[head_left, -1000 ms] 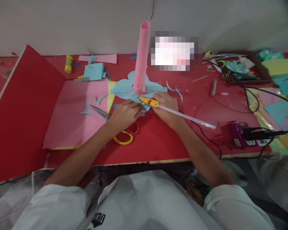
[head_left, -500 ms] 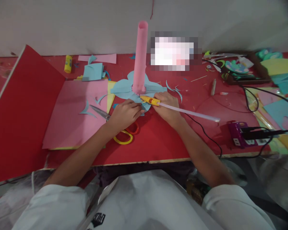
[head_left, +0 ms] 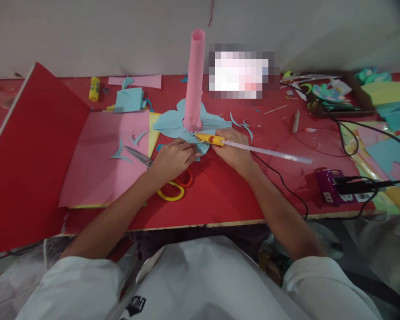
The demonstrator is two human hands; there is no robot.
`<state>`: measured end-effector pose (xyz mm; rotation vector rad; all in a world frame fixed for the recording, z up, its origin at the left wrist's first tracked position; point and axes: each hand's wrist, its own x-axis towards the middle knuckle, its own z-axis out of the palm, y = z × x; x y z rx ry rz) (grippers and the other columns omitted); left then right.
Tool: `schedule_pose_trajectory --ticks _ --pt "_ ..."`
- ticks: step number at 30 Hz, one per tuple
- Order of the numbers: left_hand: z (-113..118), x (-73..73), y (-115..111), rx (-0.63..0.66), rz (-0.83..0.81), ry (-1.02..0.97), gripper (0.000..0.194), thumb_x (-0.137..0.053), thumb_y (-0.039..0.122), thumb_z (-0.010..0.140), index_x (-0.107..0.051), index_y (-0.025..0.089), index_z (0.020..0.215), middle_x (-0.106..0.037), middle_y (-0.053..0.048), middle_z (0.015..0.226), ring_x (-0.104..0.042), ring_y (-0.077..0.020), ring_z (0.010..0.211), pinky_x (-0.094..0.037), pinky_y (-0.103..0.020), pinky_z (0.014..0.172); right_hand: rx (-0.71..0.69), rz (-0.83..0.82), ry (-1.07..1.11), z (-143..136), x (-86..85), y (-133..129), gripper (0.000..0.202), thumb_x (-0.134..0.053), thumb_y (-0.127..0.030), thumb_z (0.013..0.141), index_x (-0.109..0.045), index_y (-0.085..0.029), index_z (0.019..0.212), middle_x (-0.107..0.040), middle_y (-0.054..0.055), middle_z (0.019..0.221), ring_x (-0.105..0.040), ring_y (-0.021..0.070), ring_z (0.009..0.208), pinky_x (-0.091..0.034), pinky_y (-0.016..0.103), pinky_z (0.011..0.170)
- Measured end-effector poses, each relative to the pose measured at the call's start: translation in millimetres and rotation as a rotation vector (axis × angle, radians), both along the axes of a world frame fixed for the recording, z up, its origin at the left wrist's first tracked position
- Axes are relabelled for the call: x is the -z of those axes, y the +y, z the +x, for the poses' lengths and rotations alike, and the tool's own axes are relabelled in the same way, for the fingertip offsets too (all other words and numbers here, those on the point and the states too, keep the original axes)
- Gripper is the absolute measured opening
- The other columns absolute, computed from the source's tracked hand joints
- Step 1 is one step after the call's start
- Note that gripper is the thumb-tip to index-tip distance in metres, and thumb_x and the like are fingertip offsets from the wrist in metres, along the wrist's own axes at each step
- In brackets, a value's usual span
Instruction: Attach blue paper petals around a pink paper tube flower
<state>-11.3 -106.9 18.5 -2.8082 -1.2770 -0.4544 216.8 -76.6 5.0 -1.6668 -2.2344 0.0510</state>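
A pink paper tube [head_left: 195, 80] stands upright on a blue petal-shaped paper [head_left: 168, 120]. My right hand [head_left: 235, 149] is wrapped round a yellow glue gun [head_left: 211, 139], whose tip is close to the tube's base. A clear glue stick [head_left: 270, 152] sticks out of its back, towards the right. On the near left edge of the blue paper rests my left hand [head_left: 176, 161], its fingers bent and close together; whether it pinches the paper is hard to tell. Scissors with red and yellow handles [head_left: 171, 191] lie partly under my left hand.
Pink sheets [head_left: 100, 155] lie at the left beside a raised red board [head_left: 33, 155]. A yellow glue tube [head_left: 94, 89] stands behind them. At the right are a purple power box [head_left: 330, 189] with black cables and a dark tray [head_left: 366, 104] of scraps. Blue offcuts [head_left: 242, 124] lie nearby.
The glue gun has turned slightly in my right hand, and its glue stick's far end has shifted right and a little up. My left hand has stayed almost where it was.
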Motion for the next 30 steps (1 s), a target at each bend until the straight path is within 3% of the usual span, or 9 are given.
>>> schedule_pose_trajectory --ticks 7,11,16,30 --pt "-1.6 3.9 1.0 0.002 0.006 -0.016 0.041 -0.047 0.038 0.11 -0.082 0.016 0.107 -0.081 -0.008 0.115 -0.071 -0.026 0.106 -0.057 -0.039 0.091 0.016 -0.022 0.048 0.4 2.0 0.9 0.014 -0.06 -0.031 0.095 -0.066 -0.022 0.086 -0.073 0.009 0.09 -0.064 0.0267 0.09 -0.039 0.034 0.069" --pt "-1.3 3.7 0.9 0.01 0.032 -0.003 0.043 -0.045 0.038 0.111 -0.082 0.016 0.105 -0.081 -0.006 0.115 -0.071 -0.0252 0.103 -0.058 -0.039 0.09 0.035 -0.012 0.06 2.6 5.1 3.2 0.012 -0.06 -0.03 0.093 -0.069 -0.021 0.094 -0.074 0.011 0.095 -0.066 0.0288 0.093 -0.043 0.036 0.073" --pt "-0.7 2.3 0.9 0.015 0.038 0.0 0.041 -0.046 0.035 0.111 -0.082 0.016 0.106 -0.081 -0.006 0.116 -0.071 -0.0253 0.103 -0.058 -0.04 0.091 -0.013 -0.058 0.095 6.7 6.3 7.2 0.013 -0.059 -0.029 0.092 -0.07 -0.022 0.093 -0.077 0.011 0.098 -0.068 0.0298 0.094 -0.045 0.038 0.079" --pt "-0.9 0.8 0.7 0.0 -0.032 -0.028 0.038 -0.049 0.035 0.109 -0.083 0.017 0.11 -0.08 -0.008 0.118 -0.071 -0.0265 0.108 -0.058 -0.042 0.095 0.05 -0.06 0.172 13.8 15.5 13.4 0.023 -0.063 -0.027 0.085 -0.077 -0.02 0.101 -0.08 0.012 0.101 -0.071 0.03 0.093 -0.049 0.038 0.078"
